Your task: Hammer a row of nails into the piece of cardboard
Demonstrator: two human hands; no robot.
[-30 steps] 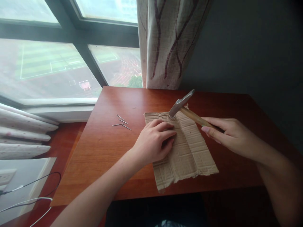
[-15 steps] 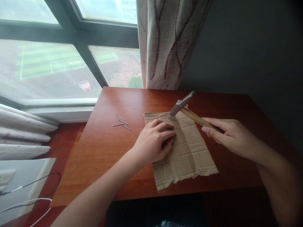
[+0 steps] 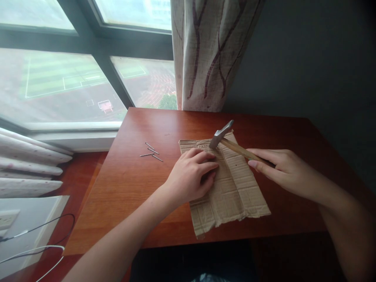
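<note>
In our right hand (image 3: 283, 168), fingers wrapped round it, we hold one hammer (image 3: 235, 147) over one cardboard sheet (image 3: 229, 196); our left hand (image 3: 192, 172), fingers half-spread, rests on the sheet; four nails (image 3: 153, 150) lie on one table (image 3: 123, 188).

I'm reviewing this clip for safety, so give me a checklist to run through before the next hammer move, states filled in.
1. Right hand gripping the hammer by its handle: ok.
2. Left hand resting on the cardboard: ok.
3. Left fingers well clear of the hammer head: not ok; they look close.
4. Loose nails off the cardboard: ok, on the table.
5. Nail beneath the head: cannot tell.
</note>
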